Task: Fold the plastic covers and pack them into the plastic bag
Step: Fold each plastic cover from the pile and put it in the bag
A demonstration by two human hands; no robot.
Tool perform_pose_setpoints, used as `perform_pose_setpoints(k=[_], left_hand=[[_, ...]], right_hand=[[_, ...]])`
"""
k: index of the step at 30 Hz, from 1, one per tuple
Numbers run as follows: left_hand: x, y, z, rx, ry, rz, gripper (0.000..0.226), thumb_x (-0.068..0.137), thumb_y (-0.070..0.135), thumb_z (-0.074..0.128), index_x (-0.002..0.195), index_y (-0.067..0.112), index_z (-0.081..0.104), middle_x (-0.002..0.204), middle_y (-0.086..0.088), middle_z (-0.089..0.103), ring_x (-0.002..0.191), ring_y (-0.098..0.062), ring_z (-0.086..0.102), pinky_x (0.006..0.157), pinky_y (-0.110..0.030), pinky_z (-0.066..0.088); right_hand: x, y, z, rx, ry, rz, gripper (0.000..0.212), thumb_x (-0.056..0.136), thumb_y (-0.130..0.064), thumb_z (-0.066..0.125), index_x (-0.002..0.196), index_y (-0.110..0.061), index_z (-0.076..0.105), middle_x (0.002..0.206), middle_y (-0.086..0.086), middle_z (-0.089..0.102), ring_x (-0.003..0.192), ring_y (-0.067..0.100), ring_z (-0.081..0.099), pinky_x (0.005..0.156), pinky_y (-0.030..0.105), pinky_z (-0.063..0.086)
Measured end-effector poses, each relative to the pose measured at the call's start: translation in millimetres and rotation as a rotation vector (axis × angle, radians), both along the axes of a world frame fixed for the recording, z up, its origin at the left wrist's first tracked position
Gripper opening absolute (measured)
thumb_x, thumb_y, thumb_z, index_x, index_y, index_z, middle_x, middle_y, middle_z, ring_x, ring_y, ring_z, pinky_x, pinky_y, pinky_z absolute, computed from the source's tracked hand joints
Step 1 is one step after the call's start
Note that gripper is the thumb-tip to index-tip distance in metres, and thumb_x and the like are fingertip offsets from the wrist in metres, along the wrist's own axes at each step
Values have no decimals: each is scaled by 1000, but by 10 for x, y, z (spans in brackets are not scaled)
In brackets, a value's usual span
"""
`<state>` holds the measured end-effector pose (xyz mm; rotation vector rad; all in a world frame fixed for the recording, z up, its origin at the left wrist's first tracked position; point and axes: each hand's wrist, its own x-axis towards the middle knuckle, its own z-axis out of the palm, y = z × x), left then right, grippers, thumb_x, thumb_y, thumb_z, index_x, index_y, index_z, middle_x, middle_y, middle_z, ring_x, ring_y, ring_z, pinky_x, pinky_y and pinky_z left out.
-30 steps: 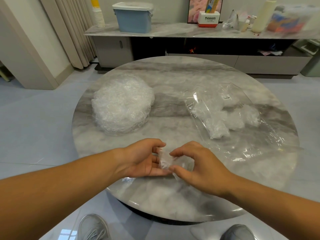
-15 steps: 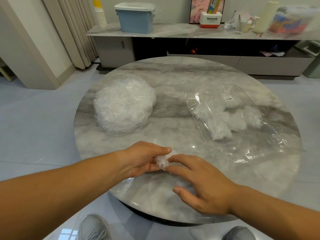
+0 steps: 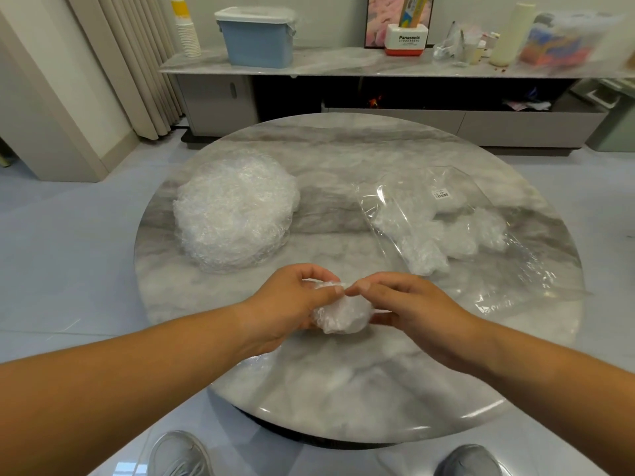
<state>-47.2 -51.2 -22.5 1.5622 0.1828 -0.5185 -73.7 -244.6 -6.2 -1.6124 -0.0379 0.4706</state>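
A crumpled plastic cover (image 3: pixel 343 312) sits pinched between left hand (image 3: pixel 292 304) and right hand (image 3: pixel 412 304) above the table (image 3: pixel 343 389).

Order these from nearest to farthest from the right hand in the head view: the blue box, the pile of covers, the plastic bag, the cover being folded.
1. cover being folded: pinched by the right hand itself.
2. plastic bag: just beyond, to the right.
3. pile of covers: on the table's left side.
4. blue box: on the sideboard behind the table.
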Motion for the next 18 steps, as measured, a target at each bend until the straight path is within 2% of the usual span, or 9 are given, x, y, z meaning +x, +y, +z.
perform_pose_setpoints(k=[5, 8, 11, 14, 16, 18], left_hand=[[8, -243, 94, 21, -86, -24, 17, 88, 11, 76, 103, 10, 68, 95, -17, 71, 79, -22, 70, 68, -35, 58], [29, -438, 139, -2, -81, -28, 17, 89, 10, 74, 104, 9, 67, 92, -12, 69, 78, -22, 69, 69, -36, 58], [47, -650, 173, -40, -48, -57, 17, 91, 9, 72, 107, 10, 66, 87, -9, 71, 73, -19, 69, 67, -35, 58], [61, -879, 170, -88, -5, -77, 16, 94, 14, 70, 109, 11, 64, 100, -13, 73, 81, -20, 70, 77, -42, 62], [71, -1004, 160, 58, -109, -133, 17, 99, 28, 63, 108, 14, 65, 107, -10, 71, 88, -15, 66, 88, -42, 59], [77, -1071, 131, 350, -368, -309, 24, 102, 39, 52, 108, 22, 68, 112, 6, 66, 97, -6, 60, 92, -30, 50]], right_hand=[[-19, -182, 58, -125, -15, -41, 23, 98, -28, 62, 96, -15, 81, 95, -2, 77, 89, 10, 70, 91, 32, 60], [-57, -380, 84, -152, -20, -76, 25, 97, -33, 62, 95, -19, 82, 99, -3, 76, 95, 18, 69, 94, 37, 59], [-124, -598, 93, -197, -54, -106, 26, 98, -34, 61, 94, -21, 82, 102, -3, 76, 96, 16, 72, 94, 38, 59], [-141, -843, 123, -208, -83, -213, 32, 100, -32, 58, 90, -15, 82, 94, 6, 77, 89, 23, 73, 91, 40, 60], [-97, -1049, 142, -186, -109, -332, 40, 103, -35, 53, 87, -12, 82, 83, 14, 71, 81, 27, 69, 91, 44, 60], [-35, -1277, 136, -143, -117, -448, 48, 105, -38, 47, 85, -11, 82, 75, 9, 66, 75, 24, 63, 93, 44, 59]])
